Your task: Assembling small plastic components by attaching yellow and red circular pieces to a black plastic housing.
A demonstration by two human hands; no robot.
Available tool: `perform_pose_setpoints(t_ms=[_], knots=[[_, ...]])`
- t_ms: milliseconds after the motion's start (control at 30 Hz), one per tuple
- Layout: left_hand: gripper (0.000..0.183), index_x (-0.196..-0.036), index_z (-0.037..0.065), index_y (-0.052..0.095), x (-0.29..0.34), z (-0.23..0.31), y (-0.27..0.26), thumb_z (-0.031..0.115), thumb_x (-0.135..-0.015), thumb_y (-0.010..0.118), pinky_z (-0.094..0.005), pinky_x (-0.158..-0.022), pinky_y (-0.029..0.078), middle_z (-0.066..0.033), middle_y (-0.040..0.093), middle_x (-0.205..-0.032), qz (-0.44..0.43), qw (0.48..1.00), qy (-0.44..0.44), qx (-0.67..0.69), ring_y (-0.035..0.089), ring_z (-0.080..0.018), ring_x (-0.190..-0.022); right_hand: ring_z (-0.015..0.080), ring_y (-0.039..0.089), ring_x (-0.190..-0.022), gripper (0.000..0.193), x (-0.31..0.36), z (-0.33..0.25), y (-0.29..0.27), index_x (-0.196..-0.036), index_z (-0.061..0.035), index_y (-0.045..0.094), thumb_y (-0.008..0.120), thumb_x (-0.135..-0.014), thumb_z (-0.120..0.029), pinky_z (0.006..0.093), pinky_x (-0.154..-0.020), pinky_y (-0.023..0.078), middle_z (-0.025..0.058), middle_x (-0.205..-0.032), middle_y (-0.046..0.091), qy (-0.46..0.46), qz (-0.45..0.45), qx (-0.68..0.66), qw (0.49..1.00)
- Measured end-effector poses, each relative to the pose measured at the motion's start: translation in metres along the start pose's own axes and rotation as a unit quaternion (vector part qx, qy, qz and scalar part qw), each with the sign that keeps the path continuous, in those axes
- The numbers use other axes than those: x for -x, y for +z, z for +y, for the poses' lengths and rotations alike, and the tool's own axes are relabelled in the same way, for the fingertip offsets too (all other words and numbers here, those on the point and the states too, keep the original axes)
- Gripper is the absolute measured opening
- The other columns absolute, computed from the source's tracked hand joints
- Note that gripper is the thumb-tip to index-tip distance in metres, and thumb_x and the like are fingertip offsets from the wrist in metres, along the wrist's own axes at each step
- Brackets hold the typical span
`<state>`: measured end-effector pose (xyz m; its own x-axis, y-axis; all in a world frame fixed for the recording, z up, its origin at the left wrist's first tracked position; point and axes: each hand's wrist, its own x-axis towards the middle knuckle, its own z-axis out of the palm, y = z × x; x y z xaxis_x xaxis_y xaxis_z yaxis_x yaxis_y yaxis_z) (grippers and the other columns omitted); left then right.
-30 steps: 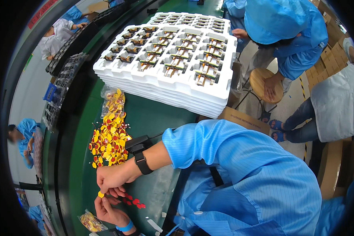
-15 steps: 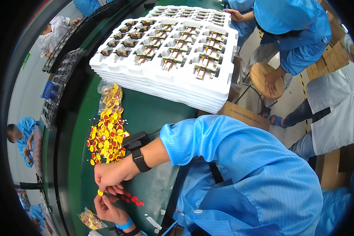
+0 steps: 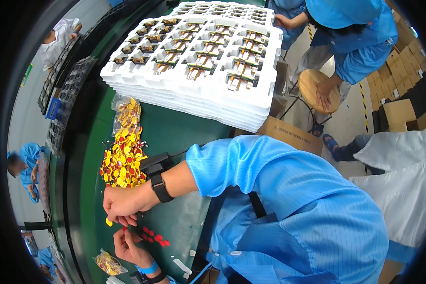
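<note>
My right hand [image 3: 128, 202], with a black watch on its wrist, bends down over the green work surface [image 3: 182, 227]. Its fingertips pinch a small yellow disc [image 3: 109, 221]. Just below it, my left hand [image 3: 131, 248], with a blue wristband, is closed with thumb and forefinger at a small red disc [image 3: 124, 228]. The fingertips of both hands nearly meet. Beside them several red discs [image 3: 155, 236] lie in short rows. A heap of yellow and red round pieces [image 3: 123, 163] with thin leads lies beyond my right wrist, partly spilling from a clear bag [image 3: 126, 113].
Stacked white foam trays [image 3: 194, 90] holding small electronic assemblies stand at the back. A small clear bag of pieces [image 3: 110, 262] lies near my left hand, with white scraps [image 3: 182, 266]. At right, a co-worker [image 3: 359, 52] rests a hand on a wooden stool [image 3: 312, 92]; cartons [image 3: 288, 135] stand below.
The yellow piece that was between both hands' fingertips is now at my right fingertips, slightly apart from my left hand. A red disc now shows at my left fingertips. The view has shifted slightly.
</note>
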<state>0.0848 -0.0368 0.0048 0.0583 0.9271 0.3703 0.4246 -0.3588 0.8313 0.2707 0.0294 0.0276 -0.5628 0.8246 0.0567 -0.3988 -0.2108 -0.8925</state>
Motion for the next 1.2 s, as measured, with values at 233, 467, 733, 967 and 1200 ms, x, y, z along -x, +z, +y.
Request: perform_pose_setpoints(t_ms=[233, 467, 733, 967, 1200], knots=[[0.014, -0.088, -0.001, 0.06, -0.002, 0.005, 0.002, 0.009, -0.097, 0.058, -0.0202, -0.051, 0.03, 0.0002, 0.051, -0.065, -0.024, 1.0, -0.003, 0.014, 0.043, -0.0054, -0.055, 0.0185, 0.061, -0.041, 0.019, -0.004, -0.014, -0.012, -0.067, 0.0048, 0.059, 0.058, -0.085, -0.001, 0.026, -0.037, 0.045, 0.0145, -0.058, 0.062, -0.042, 0.058, -0.019, 0.997], [0.016, -0.086, 0.0, 0.059, 0.002, 0.01, 0.006, 0.01, -0.097, 0.059, -0.0204, -0.05, 0.031, 0.0003, 0.051, -0.064, -0.044, 0.999, 0.0, 0.008, 0.044, -0.0055, -0.054, 0.0217, 0.061, -0.041, 0.016, -0.003, -0.011, -0.015, -0.066, 0.0057, 0.058, 0.058, -0.082, 0.001, 0.0285, -0.036, 0.044, 0.0173, -0.057, 0.062, -0.072, 0.08, -0.013, 0.994], [0.014, -0.087, -0.002, 0.06, 0.0, 0.013, -0.002, 0.009, -0.097, 0.058, -0.0215, -0.051, 0.032, -0.0002, 0.052, -0.065, -0.075, 0.996, 0.009, -0.048, 0.045, -0.0061, -0.055, 0.0211, 0.061, -0.041, 0.016, -0.011, -0.021, -0.027, -0.067, 0.0055, 0.058, 0.059, -0.083, -0.001, 0.029, -0.035, 0.043, 0.0161, -0.056, 0.062, -0.129, 0.105, -0.013, 0.986], [0.011, -0.085, -0.003, 0.063, -0.006, 0.045, -0.018, 0.006, -0.091, 0.061, -0.0258, -0.057, 0.043, -0.0043, 0.057, -0.066, -0.185, 0.971, -0.007, -0.15, 0.054, -0.01, -0.06, 0.0193, 0.066, -0.053, 0.01, -0.021, -0.029, -0.048, -0.07, 0.0026, 0.062, 0.058, -0.079, -0.001, 0.0317, -0.044, 0.051, 0.013, -0.06, 0.063, -0.125, 0.18, -0.038, 0.975], [0.008, -0.084, 0.0, 0.057, -0.009, 0.075, -0.038, 0.008, -0.084, 0.06, -0.0411, -0.053, 0.042, -0.0157, 0.054, -0.063, -0.34, 0.891, 0.064, -0.294, 0.058, -0.0308, -0.057, 0.0137, 0.057, -0.045, 0.02, -0.019, -0.024, -0.046, -0.073, 0.0018, 0.064, 0.061, -0.089, -0.012, 0.0255, -0.041, 0.042, 0.0088, -0.061, 0.062, -0.12, 0.139, 0.026, 0.983]])
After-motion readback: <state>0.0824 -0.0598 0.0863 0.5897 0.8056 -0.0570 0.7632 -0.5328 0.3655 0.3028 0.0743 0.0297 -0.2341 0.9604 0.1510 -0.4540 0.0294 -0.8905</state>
